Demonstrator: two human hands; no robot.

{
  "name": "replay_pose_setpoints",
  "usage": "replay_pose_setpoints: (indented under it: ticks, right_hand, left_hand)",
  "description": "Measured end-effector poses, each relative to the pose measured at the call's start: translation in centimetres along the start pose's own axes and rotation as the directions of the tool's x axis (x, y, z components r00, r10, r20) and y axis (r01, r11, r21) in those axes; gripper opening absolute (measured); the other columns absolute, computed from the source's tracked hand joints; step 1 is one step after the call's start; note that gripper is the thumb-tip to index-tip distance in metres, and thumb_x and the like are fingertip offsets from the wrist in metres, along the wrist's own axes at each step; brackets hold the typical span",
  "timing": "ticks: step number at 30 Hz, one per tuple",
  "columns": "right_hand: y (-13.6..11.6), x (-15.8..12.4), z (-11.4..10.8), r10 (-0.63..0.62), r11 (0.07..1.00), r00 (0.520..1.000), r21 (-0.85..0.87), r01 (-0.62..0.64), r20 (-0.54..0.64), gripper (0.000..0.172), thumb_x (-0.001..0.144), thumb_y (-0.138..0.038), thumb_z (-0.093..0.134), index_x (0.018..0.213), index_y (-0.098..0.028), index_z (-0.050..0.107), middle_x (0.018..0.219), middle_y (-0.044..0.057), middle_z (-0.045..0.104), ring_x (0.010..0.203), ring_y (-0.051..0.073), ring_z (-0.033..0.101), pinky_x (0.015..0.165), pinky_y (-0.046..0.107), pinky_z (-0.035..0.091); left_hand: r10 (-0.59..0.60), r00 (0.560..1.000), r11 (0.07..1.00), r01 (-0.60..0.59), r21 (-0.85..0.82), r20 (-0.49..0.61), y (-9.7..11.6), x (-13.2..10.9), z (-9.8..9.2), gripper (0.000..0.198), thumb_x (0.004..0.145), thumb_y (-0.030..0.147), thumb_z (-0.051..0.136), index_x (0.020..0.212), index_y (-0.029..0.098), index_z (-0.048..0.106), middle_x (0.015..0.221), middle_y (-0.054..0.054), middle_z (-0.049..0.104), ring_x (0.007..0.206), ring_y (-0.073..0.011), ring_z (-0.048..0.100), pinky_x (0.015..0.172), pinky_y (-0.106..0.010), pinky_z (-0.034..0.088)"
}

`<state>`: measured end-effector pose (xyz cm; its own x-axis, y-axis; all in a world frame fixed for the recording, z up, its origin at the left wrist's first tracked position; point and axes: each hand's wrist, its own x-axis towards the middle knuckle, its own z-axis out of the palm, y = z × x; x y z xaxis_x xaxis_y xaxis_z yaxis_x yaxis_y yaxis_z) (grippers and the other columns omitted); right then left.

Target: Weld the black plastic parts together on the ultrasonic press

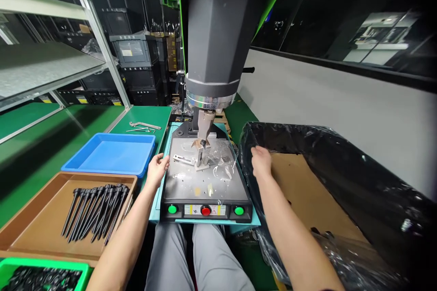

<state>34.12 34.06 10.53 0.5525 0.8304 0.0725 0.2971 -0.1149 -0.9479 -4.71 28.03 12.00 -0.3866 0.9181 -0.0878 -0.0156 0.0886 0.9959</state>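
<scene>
Beside the left edge of the ultrasonic welder's metal base plate (184,186) is my left hand (157,169), its fingers curled in; what they hold, if anything, is hidden. My right hand (261,161) is at the other side, between the plate and a black plastic-lined box (293,134). Its fingers are closed too, and I cannot make out anything in them. Between my hands a metal horn (205,123) points down at a small metal fixture (200,159). A small black piece (202,143) is at the horn's tip. Clear plastic film (221,157) covers part of the plate.
To my left are a blue tray (116,152), a brown tray (30,218) holding several black rod-shaped parts (95,209), and a green bin (44,261) of small black parts. Wrenches (145,125) lie behind. Green buttons (172,209) and a red button (205,210) line the machine's front.
</scene>
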Motion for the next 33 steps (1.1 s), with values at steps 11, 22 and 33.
replay_pose_setpoints:
  ticks: [11, 22, 33]
  right_hand:
    - [16.2, -17.4, -4.3, -0.128, 0.912, 0.971, -0.360, 0.195, 0.202, 0.076, 0.082, -0.059, 0.044, 0.136, -0.007, 0.046, 0.132, 0.023, 0.052, 0.124, 0.036, 0.050, 0.104, 0.047, 0.039]
    - [17.2, -17.1, -3.7, -0.166, 0.914, 0.969, -0.342, 0.221, 0.181, 0.078, 0.078, -0.060, 0.049, 0.133, -0.005, 0.044, 0.130, 0.024, 0.053, 0.123, 0.037, 0.050, 0.104, 0.047, 0.039]
    - [17.1, -17.4, -3.7, -0.060, 0.956, 0.982, -0.274, 0.109, 0.181, 0.082, 0.075, -0.063, 0.050, 0.137, -0.010, 0.043, 0.137, 0.022, 0.048, 0.128, 0.036, 0.045, 0.106, 0.046, 0.037]
  left_hand:
    - [0.108, 0.994, 0.897, -0.112, 0.428, 0.032, -14.3, -10.2, -5.2, 0.071, 0.071, 0.046, 0.070, 0.131, 0.014, 0.050, 0.130, -0.017, 0.057, 0.122, -0.0304, 0.053, 0.104, -0.044, 0.041]
    - [0.151, 0.987, 0.856, -0.155, 0.493, 0.048, -15.7, -9.5, -5.6, 0.071, 0.070, 0.050, 0.070, 0.130, 0.018, 0.051, 0.128, -0.013, 0.056, 0.118, -0.0297, 0.054, 0.100, -0.043, 0.042]
    - [0.149, 0.986, 0.864, -0.163, 0.475, 0.069, -15.3, -9.8, -5.9, 0.071, 0.069, 0.052, 0.070, 0.129, 0.018, 0.052, 0.127, -0.013, 0.057, 0.119, -0.0299, 0.055, 0.102, -0.043, 0.041]
